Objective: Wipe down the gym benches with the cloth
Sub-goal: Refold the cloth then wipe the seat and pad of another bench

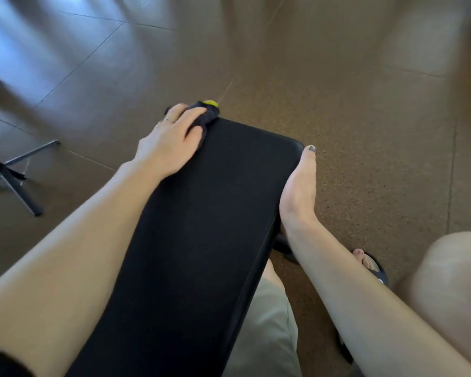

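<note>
Both forearms reach forward. The left hand (169, 144) lies palm down, fingers curled over a dark cloth at the worktop's far left corner. The right hand (299, 186) clasps the worktop's right edge, thumb on top.

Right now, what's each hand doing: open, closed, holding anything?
Left hand: presses the dark cloth onto the bench pad's far corner, fingers curled over it.
Right hand: grips the pad's right edge.
</note>
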The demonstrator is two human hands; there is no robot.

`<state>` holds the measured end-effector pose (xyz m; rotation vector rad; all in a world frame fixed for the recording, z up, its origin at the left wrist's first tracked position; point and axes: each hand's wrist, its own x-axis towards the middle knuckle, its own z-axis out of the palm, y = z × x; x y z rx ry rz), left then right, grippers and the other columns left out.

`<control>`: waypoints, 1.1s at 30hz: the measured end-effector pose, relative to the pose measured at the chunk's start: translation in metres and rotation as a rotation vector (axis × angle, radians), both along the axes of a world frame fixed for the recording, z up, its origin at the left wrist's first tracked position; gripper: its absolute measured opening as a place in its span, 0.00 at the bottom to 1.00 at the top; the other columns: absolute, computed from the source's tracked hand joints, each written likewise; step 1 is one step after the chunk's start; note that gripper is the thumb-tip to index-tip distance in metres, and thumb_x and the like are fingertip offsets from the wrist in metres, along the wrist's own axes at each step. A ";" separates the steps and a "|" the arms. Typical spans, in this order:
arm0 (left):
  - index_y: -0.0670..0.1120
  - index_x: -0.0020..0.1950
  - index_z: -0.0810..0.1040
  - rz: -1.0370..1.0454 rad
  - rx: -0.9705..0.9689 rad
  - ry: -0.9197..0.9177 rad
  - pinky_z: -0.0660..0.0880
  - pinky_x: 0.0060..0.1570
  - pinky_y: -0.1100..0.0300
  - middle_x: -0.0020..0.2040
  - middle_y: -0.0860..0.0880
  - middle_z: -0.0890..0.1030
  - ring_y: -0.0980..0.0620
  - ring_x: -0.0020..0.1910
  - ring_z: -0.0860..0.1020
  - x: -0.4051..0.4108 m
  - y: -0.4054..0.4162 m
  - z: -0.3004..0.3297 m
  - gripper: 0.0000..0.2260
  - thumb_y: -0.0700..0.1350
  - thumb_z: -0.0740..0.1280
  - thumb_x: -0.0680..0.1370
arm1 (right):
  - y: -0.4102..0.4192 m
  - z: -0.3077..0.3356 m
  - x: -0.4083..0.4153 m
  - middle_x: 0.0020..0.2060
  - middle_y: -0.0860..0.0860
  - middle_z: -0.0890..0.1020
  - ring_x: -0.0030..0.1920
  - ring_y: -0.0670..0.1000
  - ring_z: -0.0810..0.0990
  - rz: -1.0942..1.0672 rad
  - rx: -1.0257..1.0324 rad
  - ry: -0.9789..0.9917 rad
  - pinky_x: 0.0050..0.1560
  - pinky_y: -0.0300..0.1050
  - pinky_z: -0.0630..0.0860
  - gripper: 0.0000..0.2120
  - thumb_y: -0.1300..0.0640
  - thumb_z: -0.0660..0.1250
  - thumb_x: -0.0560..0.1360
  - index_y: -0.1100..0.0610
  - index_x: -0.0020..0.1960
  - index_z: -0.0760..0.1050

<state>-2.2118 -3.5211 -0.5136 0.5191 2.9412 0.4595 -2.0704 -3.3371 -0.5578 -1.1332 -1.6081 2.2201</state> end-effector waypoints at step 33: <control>0.58 0.84 0.50 -0.125 -0.203 0.056 0.46 0.80 0.47 0.84 0.56 0.47 0.43 0.83 0.48 0.138 -0.016 0.003 0.24 0.54 0.48 0.87 | 0.003 -0.010 -0.002 0.71 0.40 0.74 0.70 0.47 0.73 -0.013 0.019 0.035 0.75 0.57 0.67 0.47 0.21 0.46 0.62 0.38 0.76 0.64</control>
